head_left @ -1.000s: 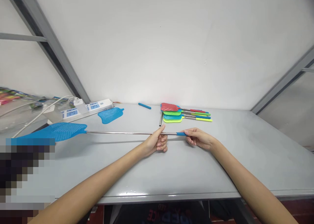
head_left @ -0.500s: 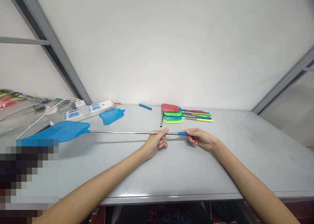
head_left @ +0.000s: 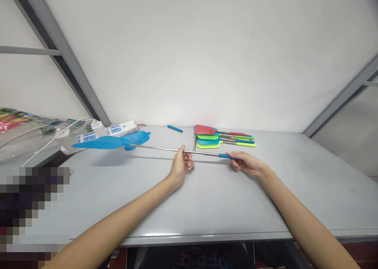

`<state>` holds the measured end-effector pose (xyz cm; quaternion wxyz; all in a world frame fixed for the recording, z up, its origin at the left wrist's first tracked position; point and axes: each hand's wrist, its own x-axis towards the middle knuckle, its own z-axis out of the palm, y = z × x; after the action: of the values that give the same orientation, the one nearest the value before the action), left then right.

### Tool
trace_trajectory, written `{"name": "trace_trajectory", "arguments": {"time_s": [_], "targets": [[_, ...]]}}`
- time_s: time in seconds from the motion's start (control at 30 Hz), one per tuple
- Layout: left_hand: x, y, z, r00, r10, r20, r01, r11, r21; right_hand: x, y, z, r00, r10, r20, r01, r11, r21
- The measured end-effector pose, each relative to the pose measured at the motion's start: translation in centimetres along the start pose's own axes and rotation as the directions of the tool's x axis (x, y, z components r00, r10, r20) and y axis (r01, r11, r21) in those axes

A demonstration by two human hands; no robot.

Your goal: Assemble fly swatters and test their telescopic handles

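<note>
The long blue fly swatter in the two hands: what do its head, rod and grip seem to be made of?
The blue mesh swatter head looks like thin matte plastic, moulded with fine holes. The thin silver rod, pinched by the left hand, shines like polished metal. The blue grip, in the right hand, looks matte, perhaps rubber or foam.

Grey surface (head_left: 206, 206) with a plain white wall behind it. Just past the right hand (head_left: 246, 163) there's a little stack of fly swatters (head_left: 210, 137), red head on top, then green, blue and yellow-green, handles pointing right. A loose blue grip (head_left: 175, 128) lies beyond the left hand (head_left: 180, 166), with a bare metal rod (head_left: 194, 143) near the stack. Further left: a separate blue swatter head (head_left: 141, 135), then a white power strip (head_left: 113, 129) with a plug and white cable (head_left: 44, 143).
</note>
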<state>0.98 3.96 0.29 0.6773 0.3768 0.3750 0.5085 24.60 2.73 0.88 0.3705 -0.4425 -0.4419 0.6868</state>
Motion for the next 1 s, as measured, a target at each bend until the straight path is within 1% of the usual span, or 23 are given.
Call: {"name": "trace_trajectory", "arguments": {"time_s": [0.1,0.17,0.23,0.27,0.3,0.33,0.37,0.43,0.47,0.5,0.53,0.57,0.63,0.73,0.8,0.83,0.93,1.0], "targets": [[0.7,0.7,-0.7,0.988,0.108,-0.111,-0.108,0.994,0.008,-0.1,-0.2,0.0,1.0,-0.01,-0.013,0.01,1.0,0.004],[1.1,1.5,-1.2,0.949,0.227,-0.217,-0.226,0.974,0.03,-0.1,-0.2,0.0,1.0,-0.016,-0.023,0.016,1.0,0.014],[1.3,2.6,-1.6,0.909,0.313,-0.276,-0.315,0.948,0.038,-0.1,-0.2,0.1,1.0,-0.018,-0.023,0.018,1.0,0.022],[1.4,3.3,-1.9,0.898,0.333,-0.287,-0.338,0.941,0.032,-0.1,-0.1,0.1,1.0,-0.02,-0.023,0.021,0.999,0.026],[1.5,4.1,-2.2,0.889,0.329,-0.319,-0.35,0.937,-0.007,-0.1,-0.1,0.1,0.999,-0.022,-0.023,0.023,0.999,0.031],[1.5,4.8,-2.5,0.89,0.303,-0.34,-0.347,0.935,-0.074,0.0,0.0,0.1,0.999,-0.026,-0.024,0.026,0.999,0.035],[1.5,5.6,-2.9,0.901,0.253,-0.353,-0.324,0.933,-0.157,0.0,0.1,0.1,0.999,-0.029,-0.023,0.03,0.999,0.04],[1.5,6.9,-3.7,0.938,0.103,-0.33,-0.213,0.924,-0.318,0.1,0.2,0.1,0.999,-0.036,-0.02,0.037,0.998,0.048],[1.5,7.3,-4.1,0.949,0.064,-0.308,-0.185,0.905,-0.383,0.1,0.2,0.1,0.999,-0.039,-0.015,0.039,0.998,0.044],[1.5,7.7,-4.4,0.967,0.037,-0.25,-0.149,0.883,-0.444,0.0,0.2,0.1,0.999,-0.041,-0.006,0.041,0.999,0.033],[1.4,7.9,-4.7,0.985,0.027,-0.169,-0.111,0.849,-0.517,0.0,0.2,0.1,0.999,-0.044,0.004,0.044,0.999,0.014],[1.4,8.0,-4.9,0.994,0.042,-0.103,-0.094,0.814,-0.574,-0.1,0.2,0.1,0.999,-0.047,0.016,0.047,0.999,-0.009],[1.3,8.0,-5.0,0.996,0.093,0.005,-0.068,0.761,-0.645,-0.2,0.1,0.3,0.998,-0.051,0.037,0.053,0.997,-0.053],[1.1,7.7,-5.1,0.984,0.155,0.086,-0.058,0.741,-0.669,-0.3,0.1,0.5,0.997,-0.051,0.052,0.056,0.993,-0.1],[1.1,7.3,-5.1,0.983,0.156,0.096,-0.051,0.734,-0.677,-0.3,0.2,0.6,0.997,-0.047,0.063,0.055,0.991,-0.123],[1.1,7.1,-5.1,0.986,0.145,0.079,-0.052,0.729,-0.682,-0.3,0.2,0.6,0.997,-0.047,0.068,0.055,0.99,-0.13],[1.3,6.4,-5.1,0.997,0.073,-0.025,-0.07,0.715,-0.696,-0.4,0.2,0.8,0.996,-0.048,0.075,0.058,0.989,-0.139],[1.3,5.9,-5.0,0.995,0.028,-0.095,-0.087,0.704,-0.705,-0.4,0.1,0.8,0.996,-0.05,0.073,0.061,0.987,-0.151]]}}
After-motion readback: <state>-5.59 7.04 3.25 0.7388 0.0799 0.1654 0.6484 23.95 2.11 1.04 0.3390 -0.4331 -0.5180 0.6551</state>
